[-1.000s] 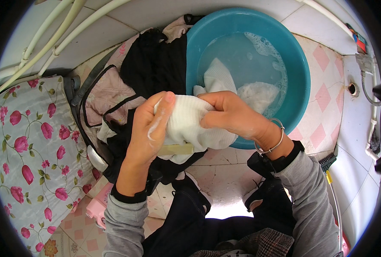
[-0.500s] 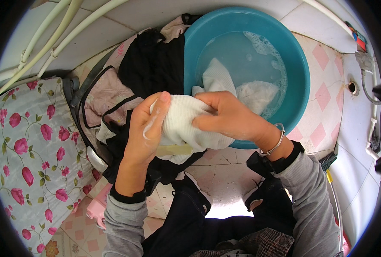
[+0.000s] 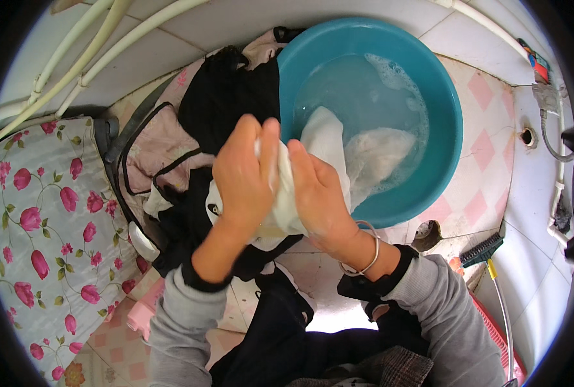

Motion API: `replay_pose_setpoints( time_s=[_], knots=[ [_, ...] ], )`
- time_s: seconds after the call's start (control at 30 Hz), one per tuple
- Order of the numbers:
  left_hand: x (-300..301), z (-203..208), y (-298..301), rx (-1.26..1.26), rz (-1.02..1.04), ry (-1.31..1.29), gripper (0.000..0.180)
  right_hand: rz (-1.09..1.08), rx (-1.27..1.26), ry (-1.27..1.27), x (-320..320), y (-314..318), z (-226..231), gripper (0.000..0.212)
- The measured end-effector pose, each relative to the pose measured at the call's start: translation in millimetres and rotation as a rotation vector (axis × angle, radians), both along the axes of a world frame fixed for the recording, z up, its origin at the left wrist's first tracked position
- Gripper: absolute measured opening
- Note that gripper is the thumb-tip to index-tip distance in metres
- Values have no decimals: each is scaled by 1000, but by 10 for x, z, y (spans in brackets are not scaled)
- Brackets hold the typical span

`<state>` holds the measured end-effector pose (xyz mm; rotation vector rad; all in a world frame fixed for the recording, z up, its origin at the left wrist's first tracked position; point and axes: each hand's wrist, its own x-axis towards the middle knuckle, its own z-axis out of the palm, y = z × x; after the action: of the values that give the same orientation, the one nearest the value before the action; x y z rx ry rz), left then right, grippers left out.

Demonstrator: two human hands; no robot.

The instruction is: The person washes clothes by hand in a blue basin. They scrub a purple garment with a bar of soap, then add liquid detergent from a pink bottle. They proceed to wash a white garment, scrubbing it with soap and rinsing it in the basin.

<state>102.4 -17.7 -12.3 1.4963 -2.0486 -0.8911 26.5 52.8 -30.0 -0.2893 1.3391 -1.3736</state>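
Observation:
A wet white ribbed cloth [image 3: 285, 205] is bunched between my two hands in front of the basin. My left hand [image 3: 245, 177] presses on it from the left, fingers closed around the fabric. From the right my right hand [image 3: 322, 198], with a bracelet on its wrist, grips the same cloth. Part of the cloth trails over the rim into the teal basin [image 3: 447, 138] of cloudy, sudsy water [image 3: 358, 80]. Another white piece of fabric [image 3: 380, 155] floats there. Below my hands a pale yellow edge [image 3: 271, 230] shows; its kind is hidden.
Black clothes [image 3: 225, 97] and a pink quilted garment [image 3: 161, 138] lie heaped left of the basin. A flower-patterned cover [image 3: 61, 238] fills the left side. At right are a floor drain hole [image 3: 427, 235], a black brush [image 3: 482, 249] and a red plastic basket [image 3: 493, 329].
My hands have drawn closer together and squeeze the cloth between them; before, they held it spread apart. The right hand has moved left and down, and the cloth is more bunched.

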Motion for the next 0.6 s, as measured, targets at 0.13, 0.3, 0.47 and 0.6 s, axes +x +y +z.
replay_pose_setpoints(
  time_s=[0.13, 0.3, 0.47, 0.6],
  knots=[
    [-128, 64, 405, -211, -222, 101, 32, 114, 61, -109, -314, -95, -153, 46],
    [-90, -27, 73, -11, -64, 14, 35, -81, 143, -331, -99, -68, 145, 37],
    [-41, -130, 71, -273, -234, 6, 24, -35, 55, -159, -74, -4, -34, 37],
    [75, -52, 93, 73, -133, 175, 34, 3, 219, -454, -263, -171, 160, 37]
  ],
)
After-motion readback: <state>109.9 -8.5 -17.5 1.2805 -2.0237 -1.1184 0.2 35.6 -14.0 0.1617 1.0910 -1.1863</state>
